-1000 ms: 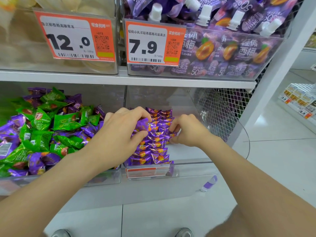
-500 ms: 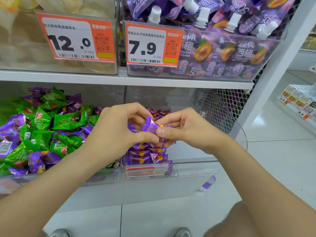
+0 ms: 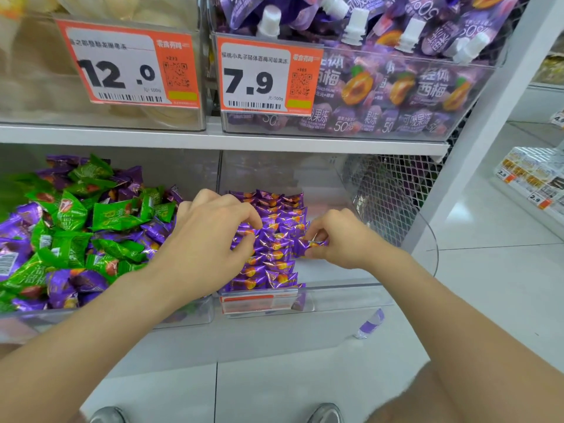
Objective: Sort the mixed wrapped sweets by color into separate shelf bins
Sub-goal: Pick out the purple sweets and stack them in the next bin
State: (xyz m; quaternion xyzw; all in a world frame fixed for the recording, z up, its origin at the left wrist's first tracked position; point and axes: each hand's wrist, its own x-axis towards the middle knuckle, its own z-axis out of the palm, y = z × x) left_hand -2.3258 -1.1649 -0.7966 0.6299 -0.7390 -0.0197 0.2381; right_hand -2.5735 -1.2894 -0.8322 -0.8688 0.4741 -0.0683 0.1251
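Reaching into the right clear bin (image 3: 351,296), both hands meet the rows of purple sweets (image 3: 274,265) stacked along its left side. The right hand (image 3: 348,239) pinches one purple sweet (image 3: 300,247) between thumb and curled fingers at the rows' right edge. The left hand (image 3: 210,239) pinches narrowly, thumb and forefinger, at the rows' left edge. Just beside, the left clear bin (image 3: 183,315) holds mixed green and purple sweets (image 3: 91,233).
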